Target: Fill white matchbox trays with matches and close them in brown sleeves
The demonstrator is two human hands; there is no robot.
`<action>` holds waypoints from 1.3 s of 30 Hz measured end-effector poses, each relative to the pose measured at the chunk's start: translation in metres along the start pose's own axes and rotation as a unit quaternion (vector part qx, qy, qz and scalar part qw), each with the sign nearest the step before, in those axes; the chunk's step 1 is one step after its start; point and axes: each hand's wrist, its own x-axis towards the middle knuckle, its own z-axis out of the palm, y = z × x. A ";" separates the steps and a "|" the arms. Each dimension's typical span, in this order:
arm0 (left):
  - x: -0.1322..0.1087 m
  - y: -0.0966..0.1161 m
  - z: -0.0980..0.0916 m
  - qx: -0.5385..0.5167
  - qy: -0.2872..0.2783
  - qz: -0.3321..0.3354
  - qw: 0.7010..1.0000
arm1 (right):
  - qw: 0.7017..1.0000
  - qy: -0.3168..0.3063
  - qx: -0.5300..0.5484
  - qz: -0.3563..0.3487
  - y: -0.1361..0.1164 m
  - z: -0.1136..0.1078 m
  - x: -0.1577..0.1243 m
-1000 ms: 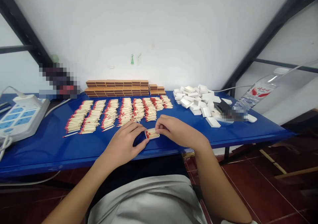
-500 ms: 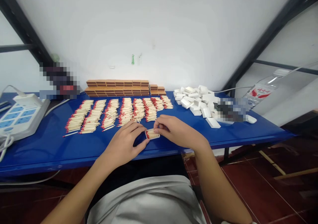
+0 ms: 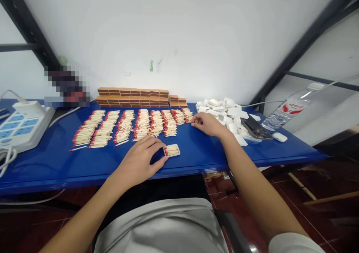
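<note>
A small white matchbox tray (image 3: pixel 175 155) rests on the blue table, part-filled with red-headed matches (image 3: pixel 171 151). My left hand (image 3: pixel 141 157) holds the tray's left end between thumb and fingers. At the right end of the rows of loose matches (image 3: pixel 141 124), my right hand (image 3: pixel 207 124) has its curled fingertips at the edge of the last small pile (image 3: pixel 187 115). The fingers are closed there on matches, though how many is hidden. The match rows lie side by side behind the tray, their red heads mostly to the left.
Brown matchboxes (image 3: pixel 131 97) are stacked along the wall. White empty trays (image 3: pixel 224 109) lie heaped at the right, beside a phone (image 3: pixel 256 127), a white earbud-style case (image 3: pixel 279 137) and a tilted water bottle (image 3: pixel 288 109). A power strip (image 3: pixel 25 127) with cables occupies the left end.
My right hand has left the tray and moved back and right to the last match pile. My left hand stays on the tray. The view has shifted slightly.
</note>
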 end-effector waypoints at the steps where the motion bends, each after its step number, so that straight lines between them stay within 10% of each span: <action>1: 0.000 0.000 0.000 0.000 0.000 0.000 1.000 | 1.000 0.006 -0.005 -0.006 0.000 0.001 -0.001; 39: 0.000 -0.001 0.000 0.005 0.006 -0.002 1.000 | 1.000 0.021 -0.014 0.001 -0.005 0.010 -0.003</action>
